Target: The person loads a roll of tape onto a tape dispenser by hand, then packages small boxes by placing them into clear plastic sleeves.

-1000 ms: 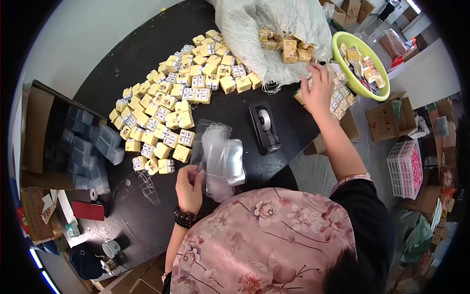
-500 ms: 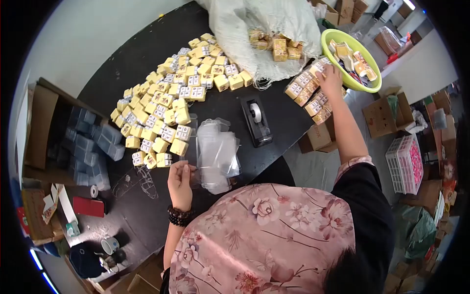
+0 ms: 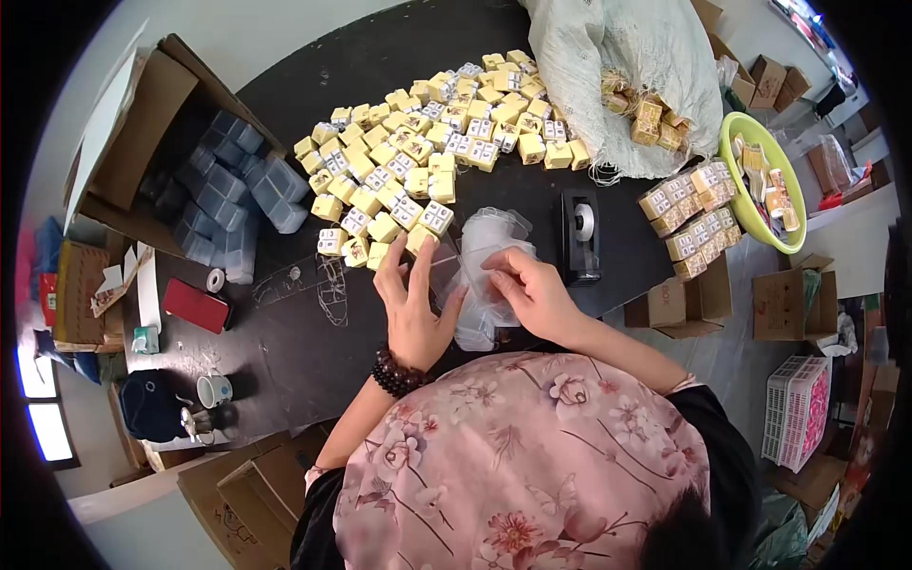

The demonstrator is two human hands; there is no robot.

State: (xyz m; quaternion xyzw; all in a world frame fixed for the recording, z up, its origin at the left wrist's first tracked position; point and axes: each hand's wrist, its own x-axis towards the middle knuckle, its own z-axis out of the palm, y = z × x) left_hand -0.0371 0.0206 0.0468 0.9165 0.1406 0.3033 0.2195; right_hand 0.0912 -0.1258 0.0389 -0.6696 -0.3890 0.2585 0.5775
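Note:
Small yellow-and-white boxes [image 3: 375,157] lie in a wide heap on the black table. My left hand [image 3: 413,309] is at the heap's near edge, thumb and fingers apart, fingertips by the closest boxes; whether they touch one is hard to see. A stack of flat, clear plastic sleeves [image 3: 480,318] lies to its right. Over that stack, my right hand [image 3: 537,294] has its thumb and fingers closed together at a clear plastic sleeve, whose edges are hard to make out. A black tape dispenser [image 3: 581,237] stands just beyond my right hand.
Wrapped rows of boxes [image 3: 692,220] sit at the table's right edge, beside a yellow-green basin [image 3: 796,190]. A white woven sack [image 3: 617,57] with packs lies at the back. On the left are a carton [image 3: 133,142] of clear containers, a red case [image 3: 195,306] and a cup [image 3: 215,389].
My right hand has left the wrapped rows by the basin and come back to the plastic sleeves. My left hand has moved to the near boxes, fingers spreading. The view has shifted.

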